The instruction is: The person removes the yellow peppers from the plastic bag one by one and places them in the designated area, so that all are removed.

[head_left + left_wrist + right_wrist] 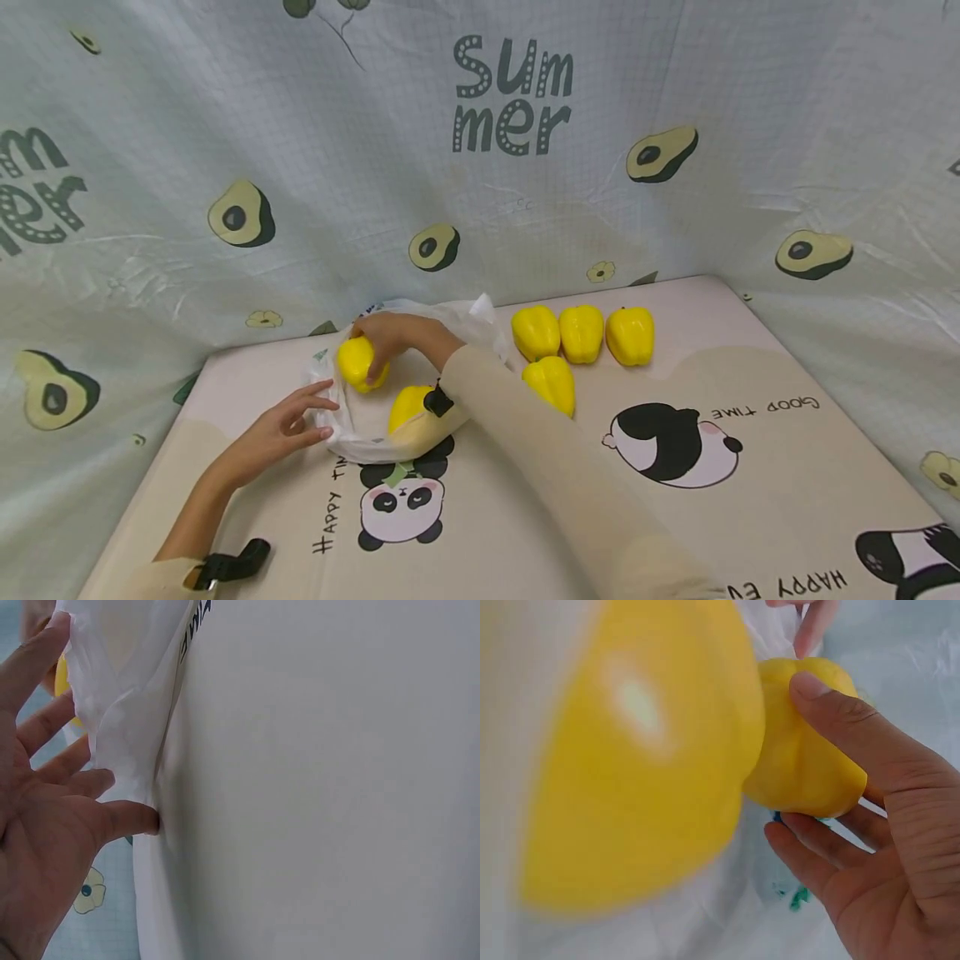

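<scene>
My right hand (397, 336) grips a yellow bell pepper (354, 364) over the left part of a thin white plastic bag (360, 450). In the right wrist view, the thumb lies on one side of this pepper (799, 757) and the fingers on the other. A second yellow bell pepper (407, 406) lies in the bag's opening, partly hidden by the right wrist; it looms large in the right wrist view. My left hand (277, 433) has its fingers spread at the bag's left edge. In the left wrist view, its fingertips (58, 622) are against the plastic.
Three yellow bell peppers (581, 333) stand in a row at the back, right of the bag. Another pepper (551, 383) lies in front of them, partly behind the right sleeve. A panda-print cloth (750, 517) covers the table, with an avocado-print curtain (337, 125) behind.
</scene>
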### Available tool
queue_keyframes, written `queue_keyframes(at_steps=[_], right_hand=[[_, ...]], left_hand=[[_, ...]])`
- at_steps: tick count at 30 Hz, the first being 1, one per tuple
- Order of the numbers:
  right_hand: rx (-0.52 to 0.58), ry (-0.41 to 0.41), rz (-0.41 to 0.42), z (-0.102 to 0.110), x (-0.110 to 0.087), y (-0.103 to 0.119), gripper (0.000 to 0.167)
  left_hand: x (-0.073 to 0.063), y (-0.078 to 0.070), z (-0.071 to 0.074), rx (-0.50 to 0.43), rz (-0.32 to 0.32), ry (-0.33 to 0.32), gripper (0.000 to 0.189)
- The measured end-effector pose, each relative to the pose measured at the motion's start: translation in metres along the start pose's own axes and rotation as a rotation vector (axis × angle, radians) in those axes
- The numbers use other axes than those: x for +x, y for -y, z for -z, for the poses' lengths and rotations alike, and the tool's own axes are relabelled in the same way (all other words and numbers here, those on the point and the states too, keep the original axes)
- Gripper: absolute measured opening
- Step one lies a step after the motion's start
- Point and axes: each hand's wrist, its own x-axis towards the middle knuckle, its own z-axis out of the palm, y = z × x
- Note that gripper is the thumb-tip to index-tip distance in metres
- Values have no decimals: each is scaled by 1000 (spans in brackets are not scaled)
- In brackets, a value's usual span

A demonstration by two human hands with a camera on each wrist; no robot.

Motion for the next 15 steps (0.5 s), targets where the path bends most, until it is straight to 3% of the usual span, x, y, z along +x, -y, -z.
queue_keyframes(at_steps=[8,15], right_hand=[[-23,-79,212,11,-45,-14,87],[116,-153,280,11,-89,-35,90]], left_hand=[[0,-2,-1,7,-26,-9,33],[0,-4,-1,21,-6,-4,34]])
